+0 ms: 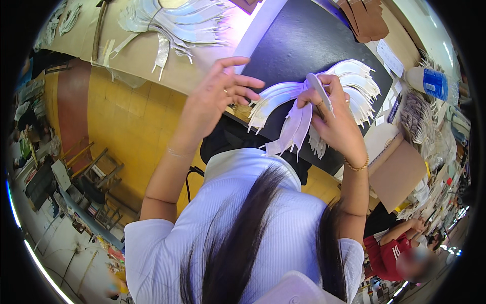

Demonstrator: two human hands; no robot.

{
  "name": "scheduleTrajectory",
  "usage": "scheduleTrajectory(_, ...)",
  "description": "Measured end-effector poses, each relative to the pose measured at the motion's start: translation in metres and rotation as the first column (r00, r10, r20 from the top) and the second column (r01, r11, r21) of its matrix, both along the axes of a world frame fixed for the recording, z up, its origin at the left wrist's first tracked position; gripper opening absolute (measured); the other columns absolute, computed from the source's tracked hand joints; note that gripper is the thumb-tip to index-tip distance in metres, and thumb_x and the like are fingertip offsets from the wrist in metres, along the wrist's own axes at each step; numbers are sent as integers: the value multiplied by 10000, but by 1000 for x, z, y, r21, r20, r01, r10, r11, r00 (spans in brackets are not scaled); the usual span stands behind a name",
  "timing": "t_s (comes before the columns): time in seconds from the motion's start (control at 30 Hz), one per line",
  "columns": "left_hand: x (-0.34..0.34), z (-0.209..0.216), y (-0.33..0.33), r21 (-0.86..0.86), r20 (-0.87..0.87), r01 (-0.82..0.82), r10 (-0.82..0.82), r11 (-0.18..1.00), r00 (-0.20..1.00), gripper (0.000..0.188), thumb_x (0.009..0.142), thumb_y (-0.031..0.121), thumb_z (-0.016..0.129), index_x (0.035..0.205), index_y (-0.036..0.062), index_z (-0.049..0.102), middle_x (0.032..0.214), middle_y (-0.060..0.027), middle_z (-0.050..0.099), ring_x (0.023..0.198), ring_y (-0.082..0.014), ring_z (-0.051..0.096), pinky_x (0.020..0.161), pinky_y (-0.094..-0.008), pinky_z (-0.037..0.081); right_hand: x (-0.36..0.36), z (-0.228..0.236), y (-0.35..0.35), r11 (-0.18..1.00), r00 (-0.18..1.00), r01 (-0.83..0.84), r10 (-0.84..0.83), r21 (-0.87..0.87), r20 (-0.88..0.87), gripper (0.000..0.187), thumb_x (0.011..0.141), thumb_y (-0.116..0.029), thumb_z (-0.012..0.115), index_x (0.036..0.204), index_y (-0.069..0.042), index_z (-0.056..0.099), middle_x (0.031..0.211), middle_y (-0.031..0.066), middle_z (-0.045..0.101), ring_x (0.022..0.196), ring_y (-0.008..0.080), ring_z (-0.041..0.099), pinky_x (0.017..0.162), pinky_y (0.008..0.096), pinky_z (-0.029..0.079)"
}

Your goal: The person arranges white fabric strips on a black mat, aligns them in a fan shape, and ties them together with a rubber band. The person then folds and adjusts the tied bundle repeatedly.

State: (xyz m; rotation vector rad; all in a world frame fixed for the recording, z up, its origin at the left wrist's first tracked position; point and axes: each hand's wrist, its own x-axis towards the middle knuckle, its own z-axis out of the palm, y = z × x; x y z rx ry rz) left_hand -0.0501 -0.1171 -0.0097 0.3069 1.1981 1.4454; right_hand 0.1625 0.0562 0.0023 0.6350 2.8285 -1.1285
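Observation:
My right hand (331, 116) is closed on a pale curved strap piece (318, 87) that sticks up past its fingers. Beneath it a fan of similar whitish strap pieces (354, 83) with narrow tabs lies on a black work mat (288, 40). A few lilac-tinted strap pieces (295, 126) hang below the fingers toward the near edge; whether the hand grips these too is hidden. My left hand (223, 91) is raised near the fan's left end, fingers apart, holding nothing.
Another tied bunch of pale straps (177, 20) lies on the brown-covered table at the upper left. Brown pieces (364, 20) sit at the far right. A blue-labelled bottle (430, 83), a pen (395, 107), a cardboard piece (399, 175) and heaped straps are at right. A person in red (390, 253) is at lower right.

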Motion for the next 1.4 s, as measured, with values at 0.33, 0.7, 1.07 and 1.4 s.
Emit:
scheduleTrajectory(0.33, 0, -8, -25, -250, 52, 113, -103, 962, 993, 440, 1103, 376, 351, 1376, 44, 445, 1140, -243, 692, 820, -188, 671, 702, -277, 521, -1, -5, 2, 1000, 998, -21, 21, 4, -55, 418, 695, 100, 640, 1027, -152, 678, 1148, 120, 458, 1157, 321, 490, 848, 431, 330)
scheduleTrajectory(0.7, 6, -1, -19, -279, -39, 142, -159, 950, 986, 448, 1104, 381, 352, 1394, 48, 426, 1097, -217, 706, 770, -144, 627, 677, -242, 500, 2, -7, 5, 996, 997, -74, 75, 46, -14, 491, 721, 78, 658, 1127, -188, 586, 1145, 21, 602, 1251, 346, 461, 963, 483, 380)
scheduleTrajectory(1.07, 40, 2, -18, -53, 200, 163, -150, 985, 968, 532, 1111, 364, 343, 1539, 89, 188, 1189, -263, 652, 1138, -277, 647, 1008, -402, 497, -5, 2, 0, 1000, 1000, -16, 15, 24, 26, 451, 711, 84, 647, 1084, -164, 698, 1177, 122, 464, 1198, 330, 476, 887, 460, 355)
scheduleTrajectory(1.4, 64, -7, -41, -89, 579, -62, 102, 994, 809, 518, 1100, 284, 353, 1544, 205, 99, 1294, -402, 530, 1219, -419, 603, 1089, -491, 463, -5, 2, 0, 999, 999, -31, 30, 30, 25, 461, 717, 79, 648, 1099, -177, 683, 1168, 117, 454, 1191, 329, 472, 881, 462, 361)
